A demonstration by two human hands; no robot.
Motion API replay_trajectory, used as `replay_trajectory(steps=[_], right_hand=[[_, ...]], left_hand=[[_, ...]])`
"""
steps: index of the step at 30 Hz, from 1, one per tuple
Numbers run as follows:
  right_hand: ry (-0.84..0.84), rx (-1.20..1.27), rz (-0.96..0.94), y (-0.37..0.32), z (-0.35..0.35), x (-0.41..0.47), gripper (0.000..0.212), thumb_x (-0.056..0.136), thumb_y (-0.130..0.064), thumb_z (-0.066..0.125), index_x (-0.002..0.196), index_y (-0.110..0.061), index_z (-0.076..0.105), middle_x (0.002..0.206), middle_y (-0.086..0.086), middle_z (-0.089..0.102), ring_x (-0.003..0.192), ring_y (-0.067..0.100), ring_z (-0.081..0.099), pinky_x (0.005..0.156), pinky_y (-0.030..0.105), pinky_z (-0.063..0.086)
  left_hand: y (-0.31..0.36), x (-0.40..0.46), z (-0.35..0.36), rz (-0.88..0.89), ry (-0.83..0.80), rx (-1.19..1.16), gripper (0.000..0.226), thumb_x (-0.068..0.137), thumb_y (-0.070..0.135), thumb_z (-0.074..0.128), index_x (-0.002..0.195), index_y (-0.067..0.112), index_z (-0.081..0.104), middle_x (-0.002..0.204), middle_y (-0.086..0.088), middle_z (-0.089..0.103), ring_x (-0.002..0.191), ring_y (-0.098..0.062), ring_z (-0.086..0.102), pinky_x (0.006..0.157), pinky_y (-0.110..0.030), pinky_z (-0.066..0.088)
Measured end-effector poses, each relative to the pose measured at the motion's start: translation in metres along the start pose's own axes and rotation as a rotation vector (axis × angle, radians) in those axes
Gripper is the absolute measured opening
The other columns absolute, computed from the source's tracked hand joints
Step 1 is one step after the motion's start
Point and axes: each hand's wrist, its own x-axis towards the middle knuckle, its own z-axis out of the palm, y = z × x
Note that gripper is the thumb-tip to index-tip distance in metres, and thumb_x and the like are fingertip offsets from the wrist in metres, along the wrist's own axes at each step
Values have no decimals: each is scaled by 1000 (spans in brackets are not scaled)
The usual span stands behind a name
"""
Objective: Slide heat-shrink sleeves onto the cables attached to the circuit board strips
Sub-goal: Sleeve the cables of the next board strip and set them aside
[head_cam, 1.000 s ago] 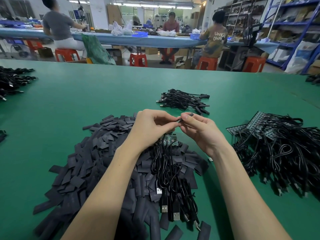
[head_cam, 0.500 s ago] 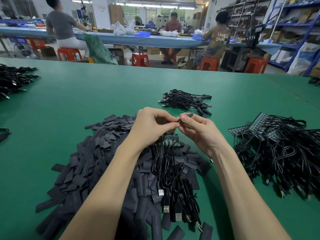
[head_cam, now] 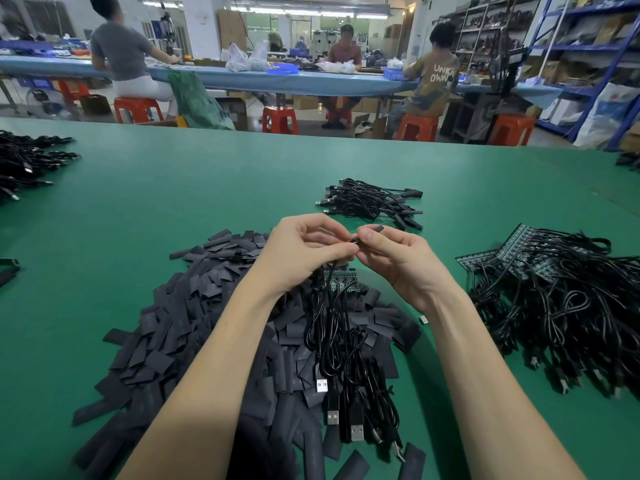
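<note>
Head cam, looking down at a green table (head_cam: 145, 209). Left hand (head_cam: 304, 252) curled, fingertips pinching something small right at the middle, can't tell exactly what. Right hand (head_cam: 398, 258) pinching a black sleeve (head_cam: 375, 229), its end poking out past the thumb. Circuit board strip (head_cam: 341, 280) just below both hands, cables (head_cam: 343, 351) trailing toward the camera over a big pile of loose sleeves (head_cam: 180, 327). More boards with cables (head_cam: 554, 299) off right, small cable bundle (head_cam: 370, 202) further back.

Right hand (head_cam: 398, 258) rose slightly; sleeve (head_cam: 375, 229) end poked further past fingertips. Left hand (head_cam: 304, 251) kept pinch, fingers opened a little.
</note>
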Motion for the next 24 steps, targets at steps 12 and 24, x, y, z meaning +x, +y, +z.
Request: replay_trajectory(steps=[12, 24], right_hand=[[7, 131, 25, 1, 0, -1, 12, 78, -9, 74, 88, -3, 75, 89, 12, 76, 76, 15, 73, 71, 18, 57], [-9, 109, 26, 4, 1, -2, 17, 77, -10, 74, 91, -1, 73, 90, 13, 76, 76, 17, 74, 72, 18, 58]], left_hand=[[-5, -2, -3, -49, -60, -160, 20, 71, 23, 87, 89, 16, 82, 91, -17, 78, 82, -23, 75, 83, -31, 61], [-5, -3, -1, -64, -22, -159, 14, 69, 15, 86, 83, 13, 82, 89, -21, 77, 80, -26, 74, 83, -32, 62]])
